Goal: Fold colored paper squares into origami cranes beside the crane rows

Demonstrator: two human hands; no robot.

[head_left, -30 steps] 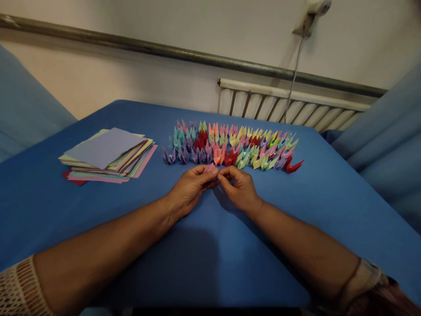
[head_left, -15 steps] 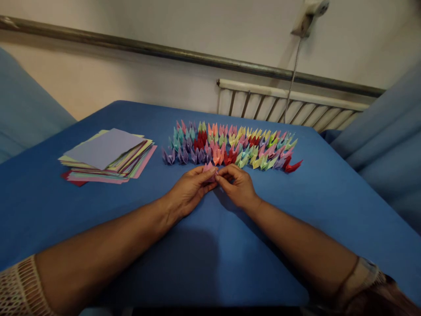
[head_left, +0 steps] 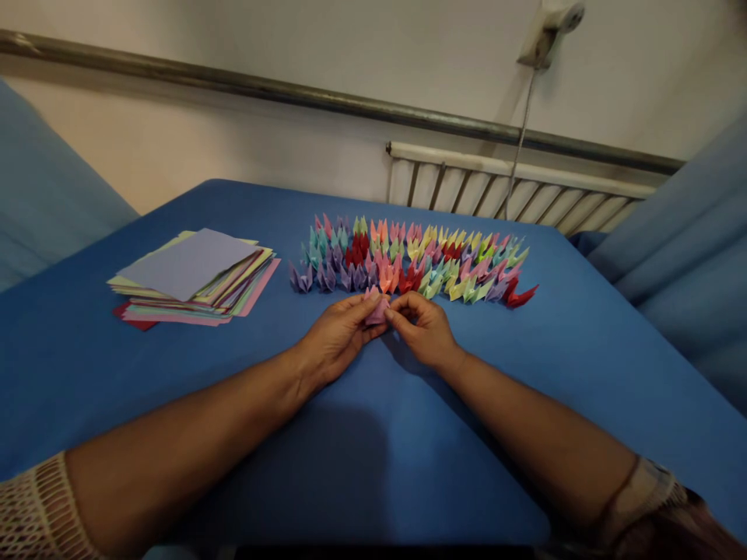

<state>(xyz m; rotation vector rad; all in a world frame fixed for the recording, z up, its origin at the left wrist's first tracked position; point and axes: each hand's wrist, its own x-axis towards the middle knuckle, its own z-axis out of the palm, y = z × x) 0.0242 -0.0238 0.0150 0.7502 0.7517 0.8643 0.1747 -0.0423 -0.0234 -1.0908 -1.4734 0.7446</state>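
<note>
A small pink folded paper piece (head_left: 377, 309) is pinched between both my hands, low over the blue table (head_left: 373, 435). My left hand (head_left: 338, 336) grips its left side with closed fingers. My right hand (head_left: 425, 328) pinches its right side, fingers curled. Just beyond my fingertips lie rows of several finished folded paper cranes (head_left: 408, 258) in many colours.
A stack of coloured square paper sheets (head_left: 192, 276), lilac on top, lies at the left of the table. A metal rail and a white bed-end frame (head_left: 513, 183) run along the wall behind. Blue bedding (head_left: 689, 241) rises at the right and far left.
The hands have stayed in place; the fingers shifted slightly and more of the pink piece shows between them now.
</note>
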